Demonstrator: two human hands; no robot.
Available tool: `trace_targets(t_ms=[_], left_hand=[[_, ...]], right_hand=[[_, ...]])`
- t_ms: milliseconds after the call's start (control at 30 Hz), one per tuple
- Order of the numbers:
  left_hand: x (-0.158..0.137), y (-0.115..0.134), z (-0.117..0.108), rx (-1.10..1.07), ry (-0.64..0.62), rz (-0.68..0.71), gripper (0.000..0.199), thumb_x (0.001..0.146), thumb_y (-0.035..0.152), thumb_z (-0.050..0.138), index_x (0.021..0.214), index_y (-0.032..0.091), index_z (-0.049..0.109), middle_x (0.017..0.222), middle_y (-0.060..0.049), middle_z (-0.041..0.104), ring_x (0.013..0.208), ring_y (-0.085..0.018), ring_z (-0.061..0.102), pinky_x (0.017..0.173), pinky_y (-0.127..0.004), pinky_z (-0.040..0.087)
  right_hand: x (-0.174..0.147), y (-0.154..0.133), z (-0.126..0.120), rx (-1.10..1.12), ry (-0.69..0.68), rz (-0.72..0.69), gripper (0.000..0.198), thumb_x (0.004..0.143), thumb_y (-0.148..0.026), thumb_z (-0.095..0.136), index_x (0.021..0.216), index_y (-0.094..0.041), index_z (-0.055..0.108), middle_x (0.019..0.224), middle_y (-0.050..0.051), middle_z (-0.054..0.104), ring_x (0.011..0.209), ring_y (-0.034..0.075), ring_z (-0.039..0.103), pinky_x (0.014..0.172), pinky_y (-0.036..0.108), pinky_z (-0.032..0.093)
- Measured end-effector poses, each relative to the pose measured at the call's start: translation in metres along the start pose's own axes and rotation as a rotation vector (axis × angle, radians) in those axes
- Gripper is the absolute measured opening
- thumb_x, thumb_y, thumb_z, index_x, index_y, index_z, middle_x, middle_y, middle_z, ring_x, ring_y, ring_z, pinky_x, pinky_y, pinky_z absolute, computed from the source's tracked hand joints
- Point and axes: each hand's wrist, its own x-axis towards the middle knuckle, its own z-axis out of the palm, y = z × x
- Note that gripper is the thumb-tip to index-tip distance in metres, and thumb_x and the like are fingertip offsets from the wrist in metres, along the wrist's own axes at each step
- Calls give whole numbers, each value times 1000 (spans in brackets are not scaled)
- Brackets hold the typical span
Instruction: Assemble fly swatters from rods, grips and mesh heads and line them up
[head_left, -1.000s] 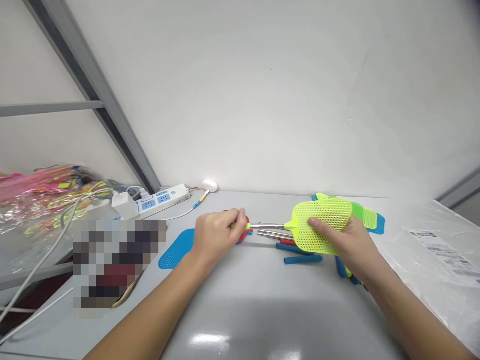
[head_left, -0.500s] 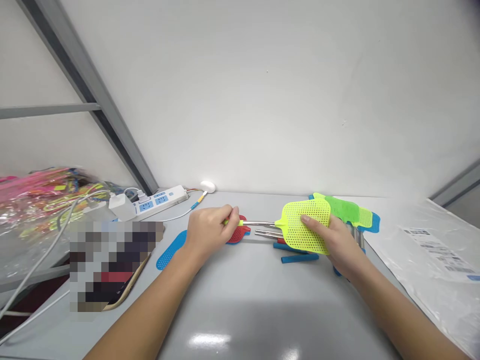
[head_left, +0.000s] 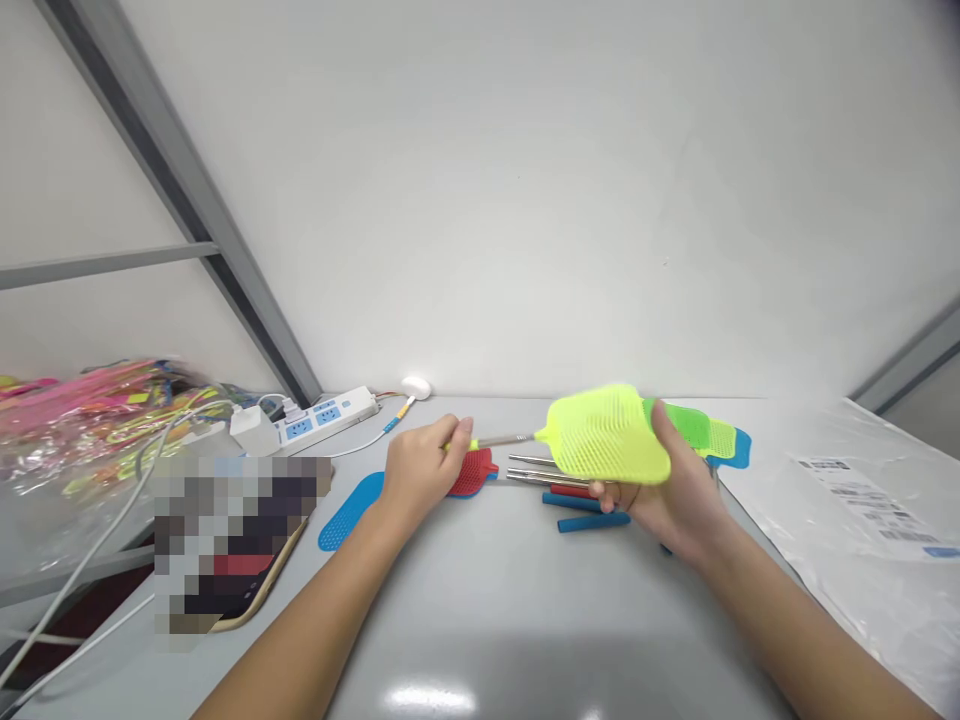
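A neon yellow fly swatter with a metal shaft is lifted above the grey table. My right hand grips its mesh head from below and behind. At the other end, my left hand pinches the yellow handle tip. Under the shaft a red swatter head and a blue swatter head lie flat. More metal shafts and loose blue and red grips lie below my right hand. Green, yellow and blue swatter heads are stacked behind it.
A white power strip with plugged cables sits at the back left, beside a bag of colourful items. A blurred flat object lies at the left. A clear plastic bag with a label covers the right side.
The yellow swatter has risen off the table and shifted left; my right hand moved from on top of the mesh head to gripping it from underneath. My left hand stays on the handle end.
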Motion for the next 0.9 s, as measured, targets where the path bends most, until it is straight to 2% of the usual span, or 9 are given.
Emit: trace_targets(t_ms=[67, 133, 267, 367, 500, 567, 733, 833, 900], left_hand=[[4, -3, -2, -77, -15, -53, 38, 97, 40, 34, 66, 22, 44, 50, 4, 41, 49, -14, 43, 53, -26, 26], [6, -3, -2, -175, -45, -116, 33, 98, 42, 31, 77, 23, 49, 54, 5, 45, 53, -15, 47, 54, -26, 30], [6, 11, 5, -343, -215, -172, 29, 97, 45, 34, 82, 23, 47, 59, 5, 48, 57, -15, 49, 55, -25, 33], [9, 35, 15, -413, -340, -138, 33, 93, 47, 39, 72, 23, 41, 59, 5, 44, 57, -15, 46, 54, -25, 32], [27, 81, 32, -535, -550, -184, 29, 89, 44, 40, 69, 23, 41, 63, 3, 44, 56, -15, 40, 49, -26, 27], [42, 107, 42, -607, -686, -198, 24, 86, 39, 40, 68, 23, 44, 62, 2, 44, 52, -14, 37, 46, -26, 27], [74, 157, 68, -754, -976, -240, 21, 79, 35, 42, 63, 22, 45, 55, 3, 39, 41, -11, 26, 39, -27, 18], [81, 174, 79, -792, -1042, -275, 18, 78, 35, 46, 64, 22, 46, 55, 4, 37, 40, -9, 22, 39, -26, 14], [78, 181, 83, -797, -1032, -309, 16, 78, 34, 46, 68, 22, 45, 57, 4, 38, 39, -8, 21, 39, -26, 14]], right_hand=[[-2, 0, 2, -30, -112, -68, 73, 87, -77, 17, 124, -22, 48, 93, 10, 68, 69, 22, 66, 52, 31, 50], [-1, 7, 1, -142, -153, -184, 76, 86, -78, 9, 128, -24, 41, 90, 8, 68, 71, 22, 66, 56, 32, 49], [0, 44, 1, -739, -158, -591, 55, 91, -67, 34, 121, -22, 47, 79, 1, 64, 65, 15, 60, 63, 29, 46], [-4, 77, 11, -1114, -343, -830, 52, 92, -64, 35, 107, -20, 58, 61, -2, 60, 53, 13, 55, 55, 27, 39], [-6, 106, 28, -1251, -445, -1105, 57, 85, -73, 35, 93, -22, 59, 55, -2, 60, 51, 15, 59, 47, 27, 35], [-4, 110, 30, -1291, -446, -1122, 51, 85, -70, 38, 87, -23, 58, 54, -3, 60, 50, 15, 58, 47, 27, 36], [-1, 107, 27, -1522, -405, -990, 36, 90, -47, 38, 69, -22, 53, 52, -2, 58, 44, 15, 54, 41, 28, 31], [5, 107, 30, -1604, -488, -903, 36, 89, -48, 41, 69, -22, 57, 51, -3, 58, 44, 15, 54, 43, 27, 36], [10, 106, 33, -1577, -556, -889, 32, 88, -46, 46, 73, -21, 60, 57, -2, 62, 54, 16, 59, 51, 27, 42]])
